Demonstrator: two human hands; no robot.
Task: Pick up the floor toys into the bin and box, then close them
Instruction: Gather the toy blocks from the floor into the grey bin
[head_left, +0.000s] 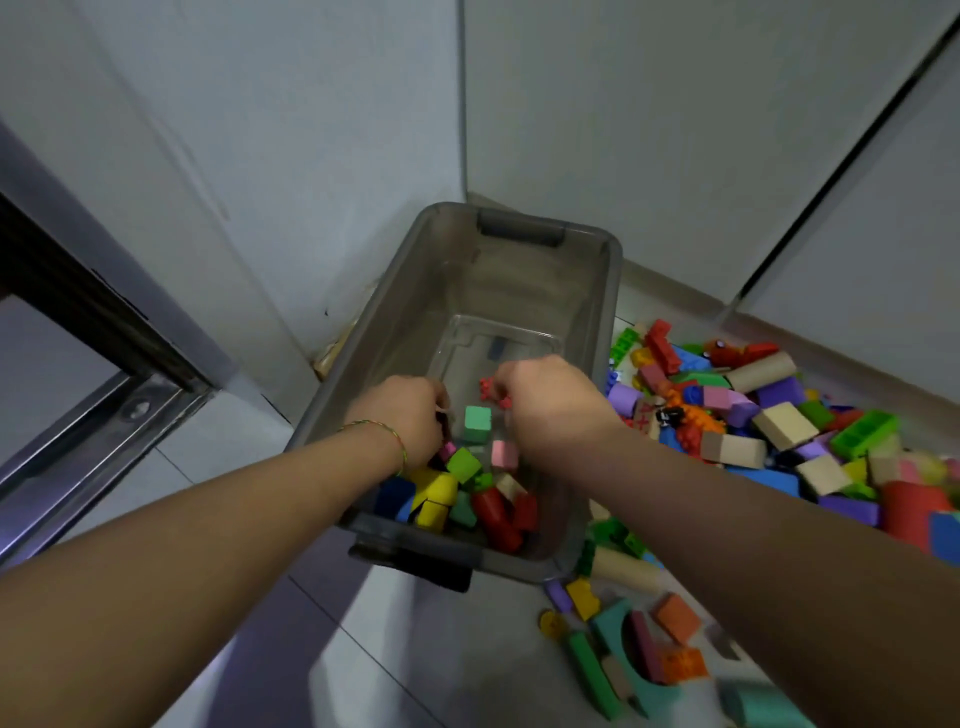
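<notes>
At frame centre, left hand and right hand hang curled over the bin, grip contents indiscernible; blocks look light, rigid, best pinched across flat faces.

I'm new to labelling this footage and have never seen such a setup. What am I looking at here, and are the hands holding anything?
There is no machine: a person wears a camera on the head, looking down at their own bare hands. Both reach into a grey see-through plastic bin standing in a room corner. The left hand wears a thin bracelet; the right hand is beside a small red toy piece. Whether either grips something is unclear. Coloured blocks lie in the bin; a pile of blocks lies on the floor.
</notes>
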